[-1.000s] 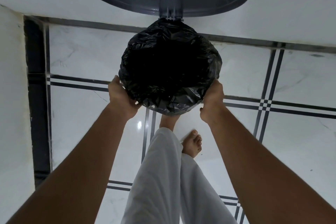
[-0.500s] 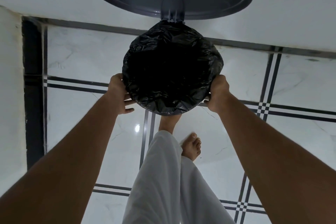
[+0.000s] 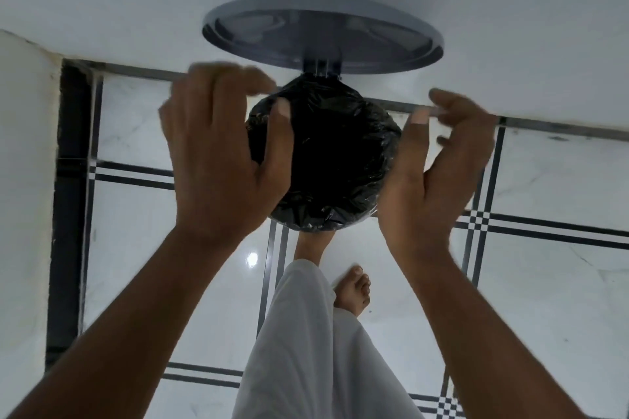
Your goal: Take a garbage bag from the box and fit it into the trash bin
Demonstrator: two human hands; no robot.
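A black garbage bag (image 3: 326, 160) lines the round trash bin below me, its edge folded over the rim; the bin's body is hidden under it. The grey lid (image 3: 323, 34) stands open against the wall. My left hand (image 3: 221, 153) hovers above the bin's left side, fingers spread, empty, covering part of the bag. My right hand (image 3: 439, 173) is raised at the bin's right side, palm turned inward, fingers apart, holding nothing. Both hands are blurred.
The bin stands on a glossy white tiled floor (image 3: 544, 299) with black stripe lines, close to a white wall (image 3: 510, 27). My leg in white trousers (image 3: 306, 350) and bare feet (image 3: 354, 289) are just in front of the bin. A white surface (image 3: 23, 180) borders the left.
Both hands let go of the bag's rim and rose up toward the camera, fingers spreading. The view tilted so the lid shows fully.
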